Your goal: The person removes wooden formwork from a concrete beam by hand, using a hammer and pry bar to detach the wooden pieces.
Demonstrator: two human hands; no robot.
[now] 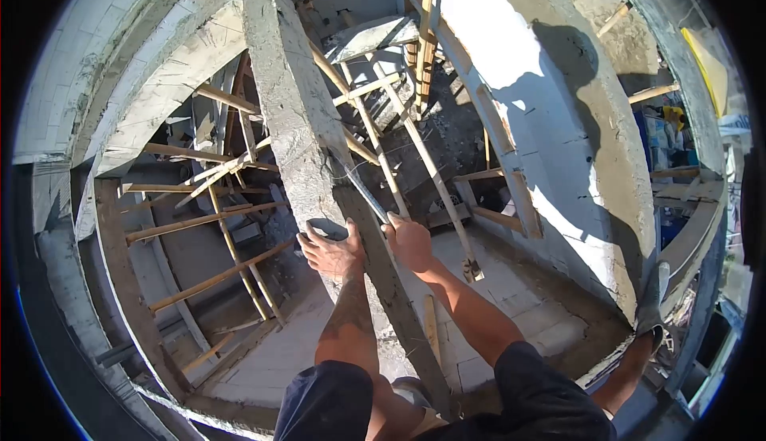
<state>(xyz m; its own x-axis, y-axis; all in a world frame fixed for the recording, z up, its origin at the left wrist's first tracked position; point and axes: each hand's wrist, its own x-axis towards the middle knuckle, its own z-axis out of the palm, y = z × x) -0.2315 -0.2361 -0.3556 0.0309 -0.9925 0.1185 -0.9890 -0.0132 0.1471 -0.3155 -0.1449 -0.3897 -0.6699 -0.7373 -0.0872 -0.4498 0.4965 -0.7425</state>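
My left hand (333,251) lies palm down with fingers spread on top of a rough concrete beam (299,134), beside a dark grey patch on its surface. My right hand (408,243) is closed round the near end of a slim grey metal bar (365,189). The bar slants up and left from the fist to the beam's edge, where thin wires stick out. Its far tip meets the beam close to those wires. The part inside my fist is hidden.
Deep openings with bamboo props (215,219) and wooden poles (427,162) lie on both sides of the beam. A white block wall (550,146), partly in shadow, rises at right. A shoe (656,297) rests on the wall's edge at lower right.
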